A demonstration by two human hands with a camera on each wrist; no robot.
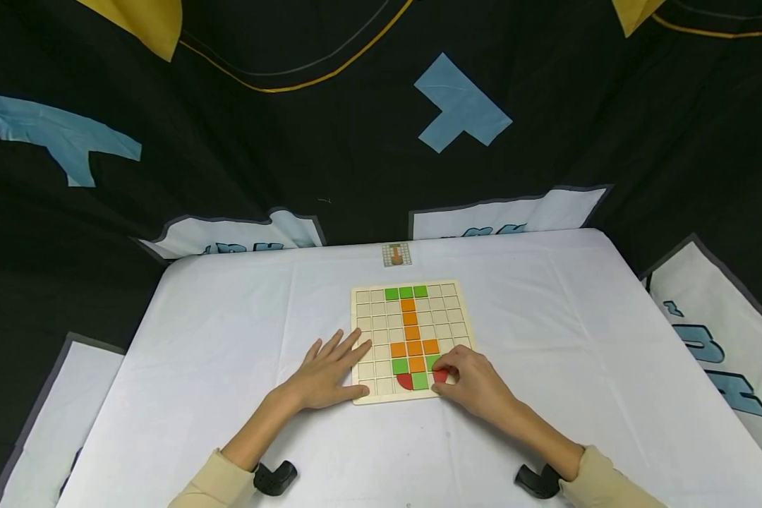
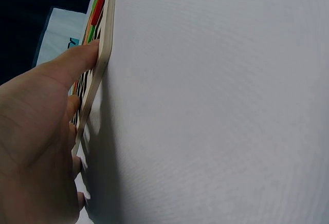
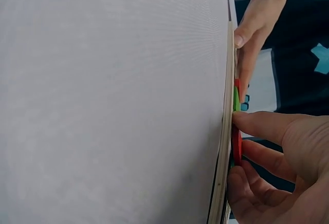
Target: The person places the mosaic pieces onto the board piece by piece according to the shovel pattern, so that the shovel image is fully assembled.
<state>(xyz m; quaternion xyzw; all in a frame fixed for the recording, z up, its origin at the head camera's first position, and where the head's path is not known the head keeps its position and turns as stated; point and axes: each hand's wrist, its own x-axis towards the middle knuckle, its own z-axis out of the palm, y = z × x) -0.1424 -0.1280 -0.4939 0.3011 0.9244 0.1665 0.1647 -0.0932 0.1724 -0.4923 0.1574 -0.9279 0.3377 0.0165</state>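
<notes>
A square wooden grid board (image 1: 375,328) lies on the white table, holding green, orange and red tiles. Three green tiles (image 1: 406,292) form a row at its top, and a column of orange tiles (image 1: 410,319) runs down from them. Near the bottom edge lie a rounded red tile (image 1: 404,382) and a green tile (image 1: 420,381). My left hand (image 1: 324,372) rests with spread fingers on the board's left edge. With thumb and fingers, my right hand (image 1: 476,381) pinches another red tile (image 1: 440,376) at the board's lower right; in the right wrist view this red tile (image 3: 237,147) shows edge-on.
Behind the board lies a small pattern card (image 1: 396,255) with a similar picture. White cloth covers the table (image 1: 228,317). A dark curtain (image 1: 330,155) with blue and yellow patches hangs at the back. Black wrist devices (image 1: 276,478) sit by both cuffs.
</notes>
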